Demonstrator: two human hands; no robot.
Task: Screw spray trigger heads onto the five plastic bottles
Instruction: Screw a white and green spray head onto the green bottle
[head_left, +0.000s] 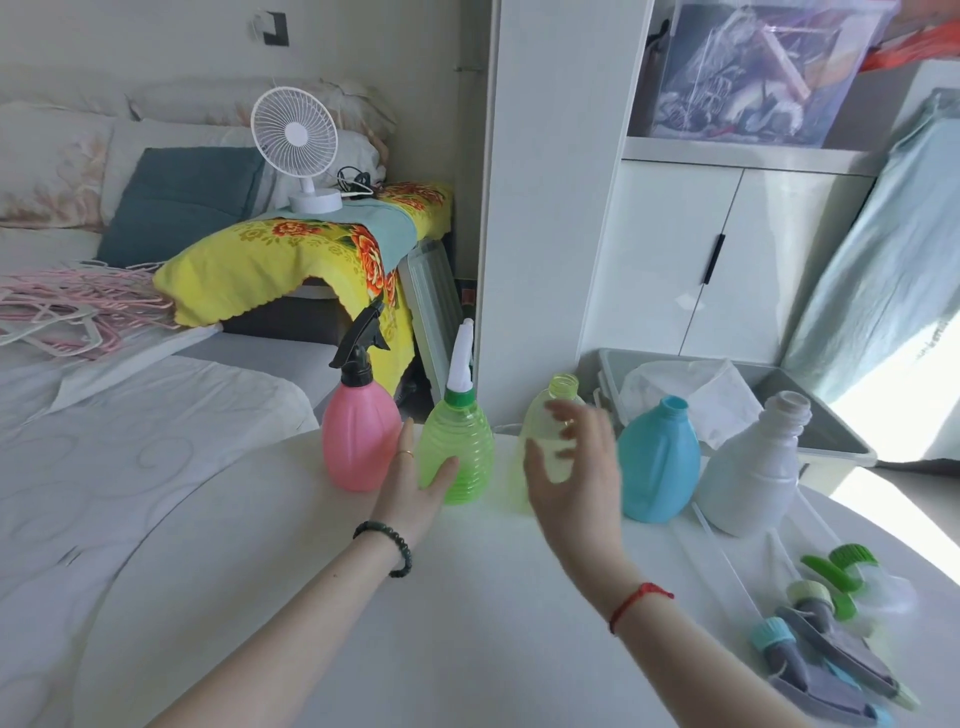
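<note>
Several bottles stand in a row on the white round table (311, 597). A pink bottle (358, 436) wears a black trigger head. Beside it a ribbed green bottle (465, 447) carries a white and green head. A pale yellow-green bottle (556, 400), a blue bottle (660, 462) and a white bottle (753, 467) have bare necks. My left hand (415, 483) touches the ribbed green bottle's side with straight fingers. My right hand (576, 467) hovers, fingers spread and blurred, in front of the yellow-green bottle. Loose trigger heads (831, 639) lie at the table's right.
A grey bin (831, 415) with a white bag stands behind the bottles on the right. A bed with pink hangers (67, 306) lies to the left. A white fan (296, 150) sits on a yellow flowered cloth. White cupboards (727, 260) stand behind.
</note>
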